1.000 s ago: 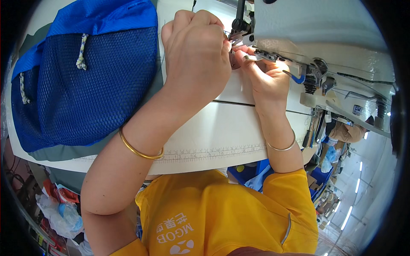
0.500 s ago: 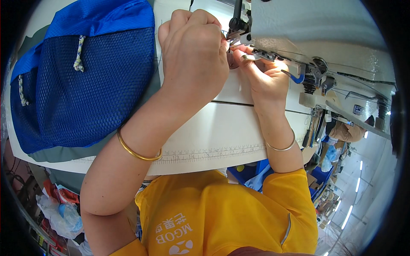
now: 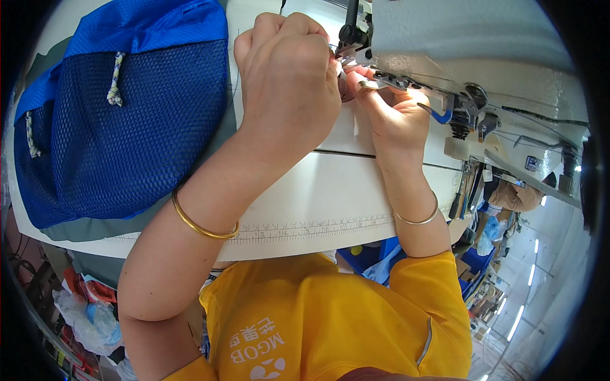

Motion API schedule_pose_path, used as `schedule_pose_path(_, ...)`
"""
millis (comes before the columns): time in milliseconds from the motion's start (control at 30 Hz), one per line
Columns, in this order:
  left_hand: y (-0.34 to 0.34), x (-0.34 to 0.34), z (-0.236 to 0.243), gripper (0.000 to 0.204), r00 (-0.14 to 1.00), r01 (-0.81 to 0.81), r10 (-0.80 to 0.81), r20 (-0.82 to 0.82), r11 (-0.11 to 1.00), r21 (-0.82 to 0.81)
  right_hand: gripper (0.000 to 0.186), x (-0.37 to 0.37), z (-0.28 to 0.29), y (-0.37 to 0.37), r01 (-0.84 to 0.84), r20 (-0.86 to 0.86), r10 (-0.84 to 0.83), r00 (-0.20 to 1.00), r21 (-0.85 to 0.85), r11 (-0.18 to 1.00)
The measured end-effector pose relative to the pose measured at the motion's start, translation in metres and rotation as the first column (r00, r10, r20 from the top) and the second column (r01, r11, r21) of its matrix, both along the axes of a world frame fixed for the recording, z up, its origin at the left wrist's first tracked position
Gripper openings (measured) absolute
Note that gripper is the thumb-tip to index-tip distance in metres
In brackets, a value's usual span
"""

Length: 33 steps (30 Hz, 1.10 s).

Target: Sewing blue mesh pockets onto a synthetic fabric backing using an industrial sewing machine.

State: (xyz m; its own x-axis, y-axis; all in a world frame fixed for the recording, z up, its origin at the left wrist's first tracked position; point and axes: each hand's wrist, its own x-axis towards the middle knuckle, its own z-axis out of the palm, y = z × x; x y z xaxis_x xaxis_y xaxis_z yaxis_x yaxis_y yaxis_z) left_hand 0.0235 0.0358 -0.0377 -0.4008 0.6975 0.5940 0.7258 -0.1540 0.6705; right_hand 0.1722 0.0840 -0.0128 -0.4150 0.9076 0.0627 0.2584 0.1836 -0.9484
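Observation:
My left hand is closed, its fingers bunched in a pinch just left of the needle area of a white sewing machine. Whatever those fingertips hold is hidden behind the hand or too small to make out. From the other side my right hand reaches under the machine head, thumb and fingers drawn together close to the needle bar and presser foot. Machine parts partly cover its fingers, and I cannot make out anything between them. Both sets of fingertips nearly meet below the needle.
A blue bag with a dark mesh front and knotted cord ends lies left of my left forearm, over grey-green fabric. A printed ruler scale runs along the white table's near edge. Slim tools lie at the right.
Both hands stay almost in place by the needle, their fingertips shifting only slightly. The whole picture moves a touch to the left.

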Motion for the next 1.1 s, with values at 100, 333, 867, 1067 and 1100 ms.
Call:
schedule_pose_path(100, 0.0, 0.001, 0.0, 0.004, 1.0, -0.012, 0.012, -0.004, 1.0, 0.0, 0.014, 0.0, -0.003, -0.001, 0.02, -0.023, -0.02, 1.0, -0.001, 1.0)
schedule_pose_path(333, 0.001, 0.002, 0.0, 0.002, 1.0, -0.008, 0.008, 0.025, 1.0, -0.024, 0.012, -0.001, -0.005, 0.004, 0.054, 0.077, -0.055, 0.996, 0.018, 0.998)
schedule_pose_path(867, -0.002, 0.002, 0.0, 0.003, 0.999, 0.007, -0.003, 0.054, 0.998, -0.067, 0.01, -0.007, 0.004, -0.002, -0.029, 0.077, 0.018, 0.997, 0.14, 0.99)
schedule_pose_path(1067, -0.006, 0.0, 0.004, 0.004, 0.998, 0.045, -0.041, 0.046, 0.995, -0.088, 0.009, -0.01, 0.003, -0.007, 0.101, -0.023, -0.103, 0.994, -0.092, 0.991)
schedule_pose_path(1100, -0.006, 0.0, 0.005, 0.004, 0.998, 0.045, -0.041, 0.05, 0.995, -0.091, 0.009, -0.011, 0.003, -0.007, 0.098, -0.04, -0.102, 0.994, -0.093, 0.991)
